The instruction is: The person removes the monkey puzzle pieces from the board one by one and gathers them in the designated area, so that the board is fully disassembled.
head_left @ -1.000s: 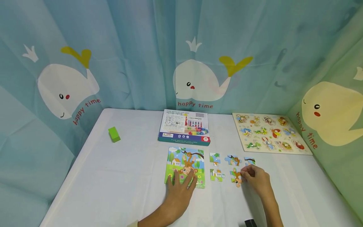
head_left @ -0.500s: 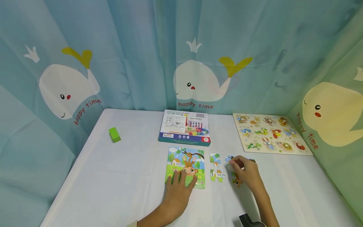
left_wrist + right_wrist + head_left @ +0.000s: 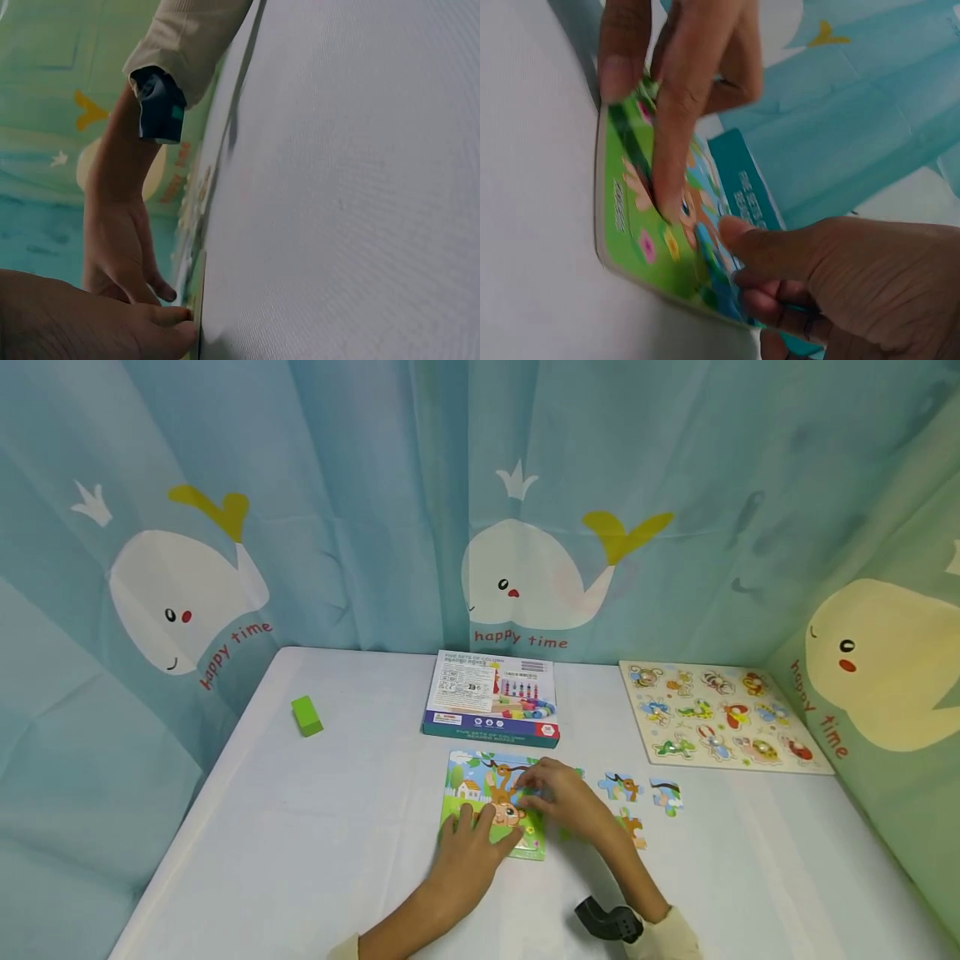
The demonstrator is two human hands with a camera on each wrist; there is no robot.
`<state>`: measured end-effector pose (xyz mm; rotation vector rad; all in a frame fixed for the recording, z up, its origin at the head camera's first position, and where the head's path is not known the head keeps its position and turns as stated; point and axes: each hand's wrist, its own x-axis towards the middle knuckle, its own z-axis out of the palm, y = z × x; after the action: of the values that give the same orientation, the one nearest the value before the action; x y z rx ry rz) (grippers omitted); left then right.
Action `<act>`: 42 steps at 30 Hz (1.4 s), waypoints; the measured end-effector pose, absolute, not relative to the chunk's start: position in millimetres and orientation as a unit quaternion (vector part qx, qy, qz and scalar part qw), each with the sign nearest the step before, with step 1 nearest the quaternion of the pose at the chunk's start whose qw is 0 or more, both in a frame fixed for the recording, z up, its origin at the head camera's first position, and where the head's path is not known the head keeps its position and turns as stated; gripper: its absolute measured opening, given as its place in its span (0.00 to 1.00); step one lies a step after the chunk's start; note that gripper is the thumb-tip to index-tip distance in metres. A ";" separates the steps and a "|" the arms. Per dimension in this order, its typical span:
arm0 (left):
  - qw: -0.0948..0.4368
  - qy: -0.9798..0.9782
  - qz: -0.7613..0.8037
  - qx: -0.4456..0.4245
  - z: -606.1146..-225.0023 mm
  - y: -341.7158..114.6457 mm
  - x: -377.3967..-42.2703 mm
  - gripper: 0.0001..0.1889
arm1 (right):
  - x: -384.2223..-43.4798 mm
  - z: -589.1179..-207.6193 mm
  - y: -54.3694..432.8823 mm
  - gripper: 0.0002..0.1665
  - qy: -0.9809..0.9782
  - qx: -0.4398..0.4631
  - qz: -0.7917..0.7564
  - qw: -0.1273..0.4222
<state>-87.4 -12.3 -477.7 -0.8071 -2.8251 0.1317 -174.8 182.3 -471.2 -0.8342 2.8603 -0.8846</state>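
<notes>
A monkey picture puzzle (image 3: 468, 789) lies flat on the white table. My left hand (image 3: 467, 864) rests on its lower part, fingers spread over the picture. In the right wrist view, one left fingertip (image 3: 669, 202) presses on the monkey's face. My right hand (image 3: 566, 797) is at the puzzle's right side. Between its thumb and fingers it pinches a blue-and-green puzzle piece (image 3: 714, 262), tilted up from the picture. Right of it lie loose pieces: a branch piece (image 3: 620, 787), a corner piece (image 3: 666, 796) and a monkey piece (image 3: 636, 829). My right hand mostly hides other pieces.
A beaded-boxes carton (image 3: 491, 697) lies behind the puzzle. An insect knob board (image 3: 723, 718) is at the back right, and a green block (image 3: 307, 716) sits at the left. Whale-printed curtains (image 3: 375, 527) hang around the table.
My right hand has left the monkey piece on the table and moved left over the loose pieces to the puzzle, where it pinches a piece. My left hand stays on the puzzle.
</notes>
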 end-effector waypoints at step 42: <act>0.068 -0.960 0.007 -0.271 -480.7 -16.5 -93.5 0.31 | -172.4 -460.9 172.6 0.09 0.930 -0.253 -0.264 0.021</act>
<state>-93.5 -16.5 -480.7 -0.8176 -2.8912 0.0204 -172.4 172.6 -460.9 -0.7850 2.8847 -0.8186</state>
